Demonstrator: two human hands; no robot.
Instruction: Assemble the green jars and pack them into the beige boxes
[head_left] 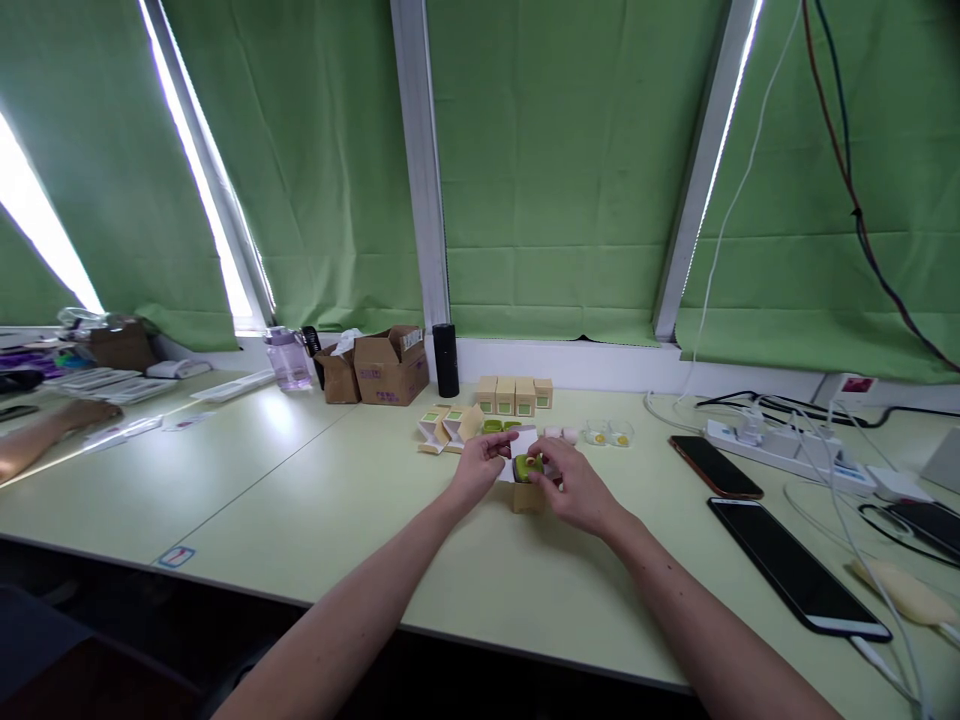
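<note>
A small brown cardboard box (529,499) with its white-lined flaps up stands on the table in front of me. In its mouth sits a green, rounded-square item (527,466) with a small light-coloured piece on top. My right hand (576,487) pinches this green item from the right, thumb and fingers around its edge. On the other side, my left hand (480,470) is at the box's left flap, thumb against it and index finger reaching over. Just behind, more green items (493,426) lie partly hidden by my fingers. The lower sides of the box stay visible.
Several closed small boxes (506,396) stand behind, with opened boxes (450,428) to their left. Pink-white pieces (561,435) and clear cups (608,433) are at right. Phones (796,566) and a power strip (787,455) lie further right. Another person's hand (90,413) rests far left.
</note>
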